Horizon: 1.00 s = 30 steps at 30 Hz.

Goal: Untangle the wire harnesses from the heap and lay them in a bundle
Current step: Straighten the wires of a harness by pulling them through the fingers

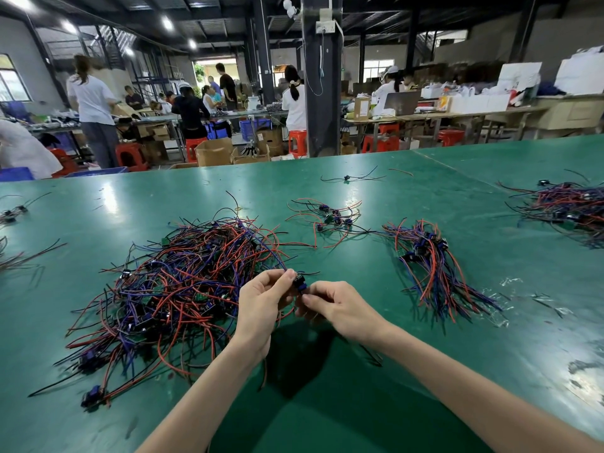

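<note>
A big tangled heap of red, blue and black wire harnesses [183,289] lies on the green table [359,403], left of centre. My left hand [261,302] and my right hand [336,308] meet just above the table at the heap's right edge. Both pinch one small black and blue connector [300,283] whose wires trail back into the heap. To the right lies a sorted bundle of harnesses [431,266], wires fanned towards me.
A small loose cluster of harnesses [330,220] lies behind the hands. Another pile [568,210] sits at the far right, and a single harness [348,178] lies further back. Stray wires [13,214] lie at the left edge. People work at benches beyond.
</note>
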Available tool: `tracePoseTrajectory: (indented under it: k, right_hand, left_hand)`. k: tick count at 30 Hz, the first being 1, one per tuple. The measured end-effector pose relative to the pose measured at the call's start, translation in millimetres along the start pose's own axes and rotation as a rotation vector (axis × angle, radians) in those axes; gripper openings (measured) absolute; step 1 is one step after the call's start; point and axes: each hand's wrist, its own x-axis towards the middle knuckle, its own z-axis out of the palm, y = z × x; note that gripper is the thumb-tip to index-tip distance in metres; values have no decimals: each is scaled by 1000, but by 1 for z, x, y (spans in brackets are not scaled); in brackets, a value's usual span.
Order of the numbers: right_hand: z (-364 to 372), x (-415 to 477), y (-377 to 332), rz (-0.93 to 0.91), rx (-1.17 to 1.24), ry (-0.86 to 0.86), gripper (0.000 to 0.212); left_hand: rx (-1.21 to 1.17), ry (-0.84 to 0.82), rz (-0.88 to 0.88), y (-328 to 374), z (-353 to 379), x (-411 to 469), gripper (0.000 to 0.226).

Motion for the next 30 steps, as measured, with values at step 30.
tracePoseTrajectory:
  k: [30]
  right_hand:
    - [2,-3,-1,35,111,138,20]
  left_hand:
    - [-128,-73,-134,5,-1,-6,9]
